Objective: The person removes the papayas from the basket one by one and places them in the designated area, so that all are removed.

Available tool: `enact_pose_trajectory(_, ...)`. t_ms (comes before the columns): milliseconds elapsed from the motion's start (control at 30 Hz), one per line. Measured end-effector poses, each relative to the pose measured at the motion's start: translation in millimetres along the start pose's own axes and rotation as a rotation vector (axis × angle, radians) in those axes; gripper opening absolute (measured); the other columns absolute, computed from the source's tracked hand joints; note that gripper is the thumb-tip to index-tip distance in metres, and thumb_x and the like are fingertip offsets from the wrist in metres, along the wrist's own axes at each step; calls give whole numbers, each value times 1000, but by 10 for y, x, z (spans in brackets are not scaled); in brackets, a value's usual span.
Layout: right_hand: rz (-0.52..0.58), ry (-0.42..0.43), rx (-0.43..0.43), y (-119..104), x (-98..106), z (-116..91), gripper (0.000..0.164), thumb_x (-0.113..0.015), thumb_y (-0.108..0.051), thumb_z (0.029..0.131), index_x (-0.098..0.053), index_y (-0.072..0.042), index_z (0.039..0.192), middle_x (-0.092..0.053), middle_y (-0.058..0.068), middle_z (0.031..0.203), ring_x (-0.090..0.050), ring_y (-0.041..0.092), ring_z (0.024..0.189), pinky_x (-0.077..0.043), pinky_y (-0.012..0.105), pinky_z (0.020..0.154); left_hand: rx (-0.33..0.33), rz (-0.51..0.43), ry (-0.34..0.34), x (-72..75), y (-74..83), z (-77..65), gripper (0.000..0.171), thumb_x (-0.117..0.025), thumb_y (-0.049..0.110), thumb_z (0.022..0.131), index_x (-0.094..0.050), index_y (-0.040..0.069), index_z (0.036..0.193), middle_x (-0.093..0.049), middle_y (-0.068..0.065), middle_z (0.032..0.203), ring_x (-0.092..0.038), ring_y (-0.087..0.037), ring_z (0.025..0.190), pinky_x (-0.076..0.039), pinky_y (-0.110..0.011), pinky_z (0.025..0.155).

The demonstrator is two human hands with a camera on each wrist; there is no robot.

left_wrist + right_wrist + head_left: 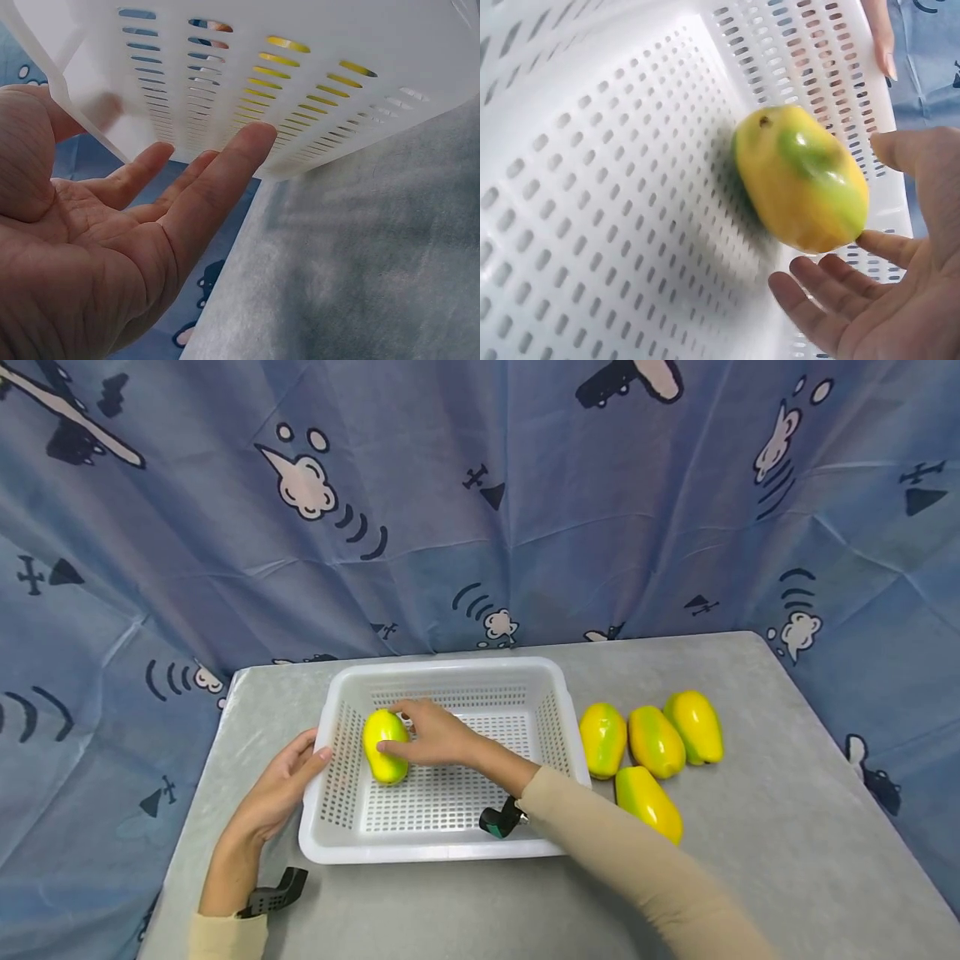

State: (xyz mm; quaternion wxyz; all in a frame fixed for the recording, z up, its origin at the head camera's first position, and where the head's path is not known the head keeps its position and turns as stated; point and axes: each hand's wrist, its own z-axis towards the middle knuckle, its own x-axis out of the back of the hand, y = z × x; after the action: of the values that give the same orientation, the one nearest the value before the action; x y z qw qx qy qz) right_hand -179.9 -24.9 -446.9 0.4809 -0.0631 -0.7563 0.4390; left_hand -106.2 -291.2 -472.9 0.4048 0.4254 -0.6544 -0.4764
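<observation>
A yellow-green papaya [385, 747] sits toward the left end of a white perforated plastic basket [442, 852]. My right hand [431, 735] reaches in over it, thumb and fingers spread about its right side. In the right wrist view those fingers [810, 292] are loosely extended, one fingertip right at the end of the papaya [802, 180]. My left hand [281, 785] holds the basket's left side, thumb over the rim and fingers outside. The left wrist view shows these fingers [214, 187] under the rim against the slotted wall [240, 90].
Just right of the basket, several more papayas [656, 742] lie grouped on the grey table [810, 860]. A blue patterned curtain [450, 527] hangs behind the table. Dark wrist-worn devices [279, 893] show on both arms.
</observation>
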Motion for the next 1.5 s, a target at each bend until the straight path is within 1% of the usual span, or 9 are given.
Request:
enact_pose_trajectory(167, 16, -9, 29, -11, -42, 28, 67, -74, -42, 97, -53, -15, 155, -62, 8, 148, -63, 25, 130, -57, 38, 106, -1, 6, -3, -5, 7, 6, 64, -47, 31, 115, -20, 3, 166, -43, -37, 156, -73, -16, 111, -66, -40, 88)
enact_pose_trajectory(300, 3, -13, 46, -1, -60, 54, 66, -73, -39, 98, -52, -14, 155, -62, 9, 149, -61, 26, 134, -54, 42, 111, -1, 0, -4, -3, 12, 1, 64, -46, 30, 115, -19, 2, 166, -43, -37, 155, -73, -15, 110, -66, -40, 87)
enact_pose_trajectory(633, -47, -13, 26, -24, -94, 49, 68, -74, -40, 98, -50, -17, 157, -59, 6, 153, -57, 23, 139, -52, 42, 115, -12, -10, -11, -2, 12, -7, 63, -45, 27, 115, -19, 0, 165, -43, -38, 153, -73, -15, 110, -66, -40, 87)
enact_pose_trajectory(767, -46, -19, 50, -20, -97, 46, 69, -77, -41, 96, -51, -18, 156, -60, 4, 153, -58, 22, 136, -55, 36, 109, -5, -2, -5, -12, 18, -12, 63, -46, 28, 115, -20, 1, 165, -42, -38, 154, -73, -15, 110, -66, -40, 87)
enact_pose_trajectory(933, -42, -37, 85, -8, -98, 47, 67, -79, -37, 95, -53, -18, 154, -63, 3, 148, -61, 19, 125, -57, 27, 98, 2, 9, 3, -19, 33, -26, 64, -46, 29, 115, -19, 1, 166, -41, -39, 155, -73, -14, 110, -66, -40, 87)
enact_pose_trajectory(1033, -40, -50, 79, -10, -95, 43, 68, -79, -34, 95, -51, -17, 155, -63, 5, 147, -63, 20, 124, -57, 28, 98, 5, 7, 2, -16, 36, -32, 64, -46, 29, 115, -19, 2, 166, -41, -38, 156, -73, -14, 110, -66, -39, 87)
enact_pose_trajectory(1233, -65, -67, 57, 0, -106, 50, 74, -78, -34, 96, -46, -11, 158, -61, 9, 150, -62, 23, 132, -56, 32, 105, -3, 4, -1, -21, 23, -33, 63, -46, 28, 115, -20, 1, 166, -41, -38, 156, -73, -14, 110, -66, -40, 87)
enact_pose_trajectory(1367, -42, -81, 64, 9, -112, 51, 68, -79, -32, 95, -51, -12, 155, -65, 8, 144, -63, 20, 123, -56, 27, 99, -1, 3, -1, -17, 16, -26, 64, -46, 29, 115, -20, 1, 166, -41, -38, 156, -73, -14, 111, -66, -42, 88)
enact_pose_trajectory(1500, -17, -90, 72, 12, -108, 51, 68, -78, -31, 96, -50, -13, 155, -67, 7, 141, -64, 17, 117, -56, 24, 94, -6, 1, 3, -9, 14, -22, 63, -46, 29, 115, -21, 1, 165, -42, -38, 156, -74, -14, 110, -66, -41, 88)
